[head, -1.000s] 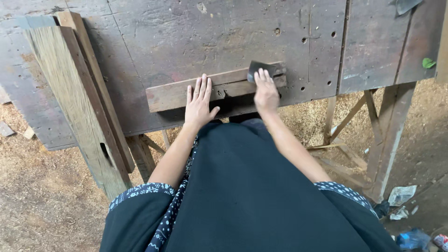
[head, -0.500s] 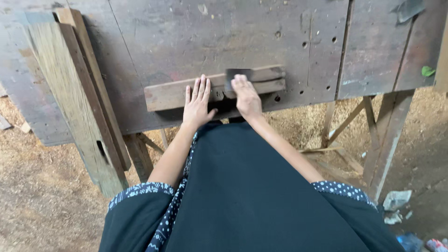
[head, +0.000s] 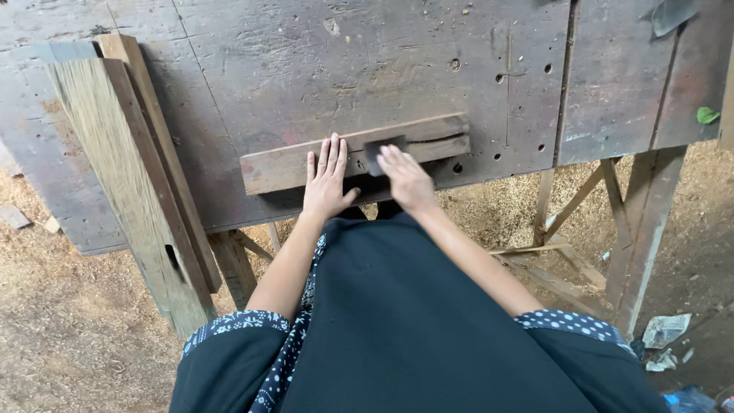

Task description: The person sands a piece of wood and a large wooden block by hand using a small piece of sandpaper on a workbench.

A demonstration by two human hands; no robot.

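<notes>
On the near edge of the worn surface (head: 229,92) a wooden bar (head: 275,164) lies lengthwise left to right, the left hand (head: 327,180) pressed flat and open on its middle while the right hand (head: 405,177), just to the right, grips a small dark sanding pad (head: 376,153) on it.

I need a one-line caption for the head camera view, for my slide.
Left hand flat on a wooden block on a worn workbench; right hand presses a dark pad on it.

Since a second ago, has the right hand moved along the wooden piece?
Yes. The right hand slid leftward along the wooden piece, from near its right end toward the left hand.
</notes>
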